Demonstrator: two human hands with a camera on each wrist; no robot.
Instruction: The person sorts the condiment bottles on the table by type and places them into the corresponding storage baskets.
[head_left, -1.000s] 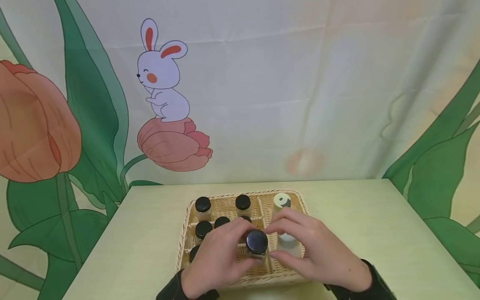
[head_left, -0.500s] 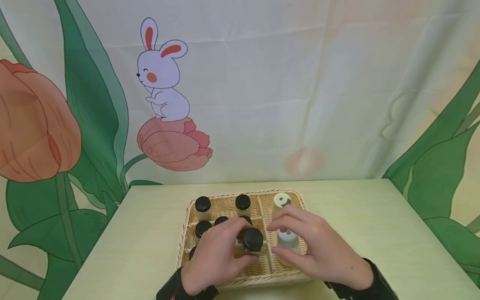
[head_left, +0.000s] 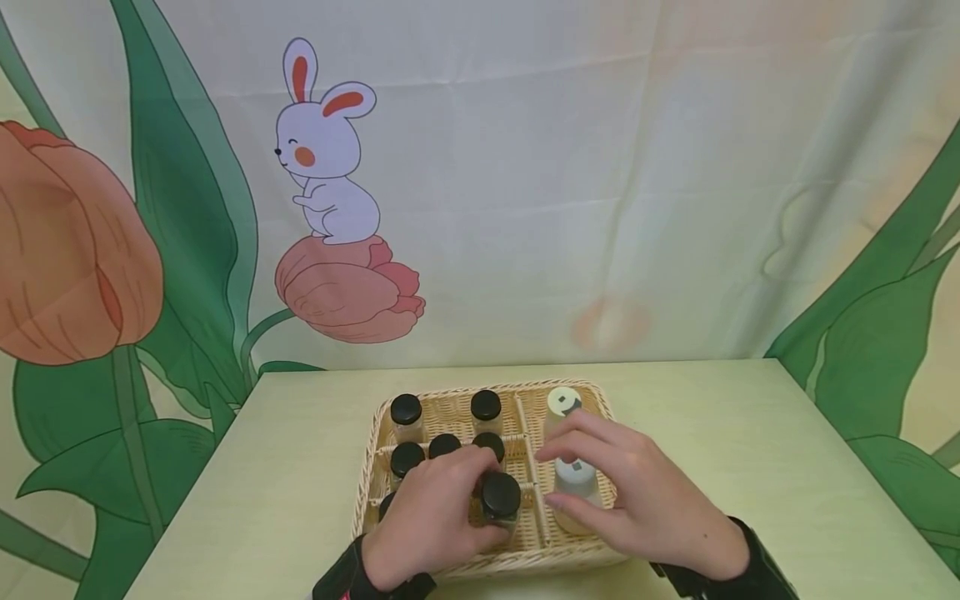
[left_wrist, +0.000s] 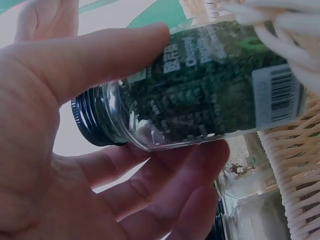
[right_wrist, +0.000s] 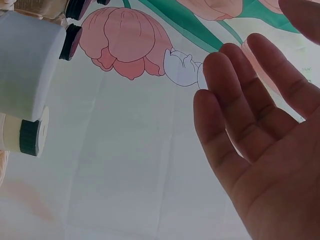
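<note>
My left hand (head_left: 438, 512) grips a glass spice jar (head_left: 501, 498) with a black lid, over the near middle compartment of the basket. In the left wrist view the jar (left_wrist: 200, 85) holds dark green dried herbs and bears a barcode label. The thumb lies along one side, the other fingers along the opposite side, with the jar's base close to the wicker rim. My right hand (head_left: 637, 500) holds nothing, its fingers relaxed and apart, beside a pale container with a white top (head_left: 576, 479). The right wrist view shows that hand (right_wrist: 260, 120) with nothing in it.
A divided wicker basket (head_left: 367, 467) stands on the pale table (head_left: 750, 467). Several black-lidded jars (head_left: 406, 408) occupy its left and middle compartments. A second pale container (head_left: 564, 402) stands at the back of the right compartment. Behind the table hangs a printed curtain (head_left: 525, 208).
My left hand has brought the jar slightly left and nearer to me, away from my right hand. My right fingers, close by the jar's lid earlier, are now apart from it.
</note>
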